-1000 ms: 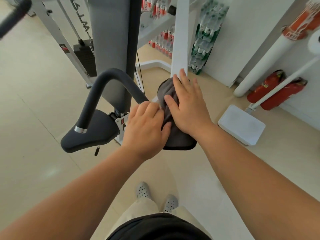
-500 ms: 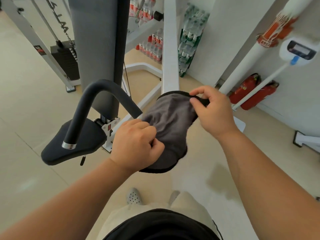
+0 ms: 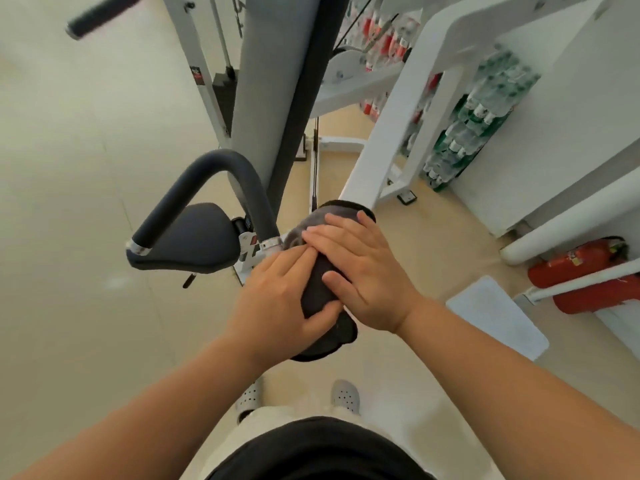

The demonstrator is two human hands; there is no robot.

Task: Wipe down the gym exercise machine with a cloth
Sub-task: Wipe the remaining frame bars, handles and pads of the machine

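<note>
Pale beige flooring (image 3: 69,202) spreads under everything, and above it both hands meet on one cloth. The right hand (image 3: 360,271) lies flat on the dark grey cloth (image 3: 316,287), fingers straight and slightly spread, pressing it onto the lower end of the white frame bar (image 3: 391,133). The left hand (image 3: 284,299) rests just beside it on the same cloth, fingers laid out over the top and thumb pressed against the lower fold; neither hand is closed into a fist. The cloth wraps the bar's end and hangs loose below it. To wipe well, I judge both palms should press evenly and slide the cloth up along the bar, gathering the loose tail first so it cannot drag. Left of the bar sit the curved grey handle (image 3: 194,178) and the padded seat (image 3: 194,237), probably due a wipe too; right of the bar, by the wall, red fire extinguishers (image 3: 581,261) lie well apart
</note>
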